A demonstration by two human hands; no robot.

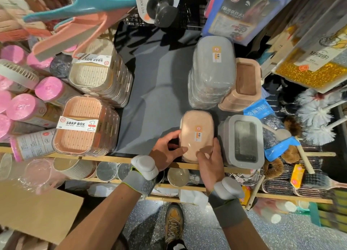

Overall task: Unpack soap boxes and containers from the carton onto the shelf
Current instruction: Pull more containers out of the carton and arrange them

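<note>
Read the clock with the bare middle of the shelf (159,77) as its centre, twelve o'clock pointing away from you.

At eight o'clock, below the shelf front, lies a flap of the carton (37,210). At nine o'clock stands a stack of peach soap boxes (82,129), and at ten o'clock a stack of cream soap boxes (97,71).

At six o'clock your left hand (167,149) grips the near left side of the peach container (197,131). Its fingers curl at the edge and the thumb lies across the top. The container sits at five o'clock, right at the shelf's front edge, its long side running away from you. Whether it rests fully on the shelf cannot be told. Your right hand (209,157) holds its near right corner, fingers bent over the lid.

Just beside it at four o'clock is a grey container with a window lid (244,141), close but seemingly not touching. At two o'clock stands a wrapped stack of grey containers (212,69).

You appear to be in the placing step. The next move likely calls for settling the container squarely, clear of its grey neighbour, then loosening both hands and reaching for the carton.
</note>
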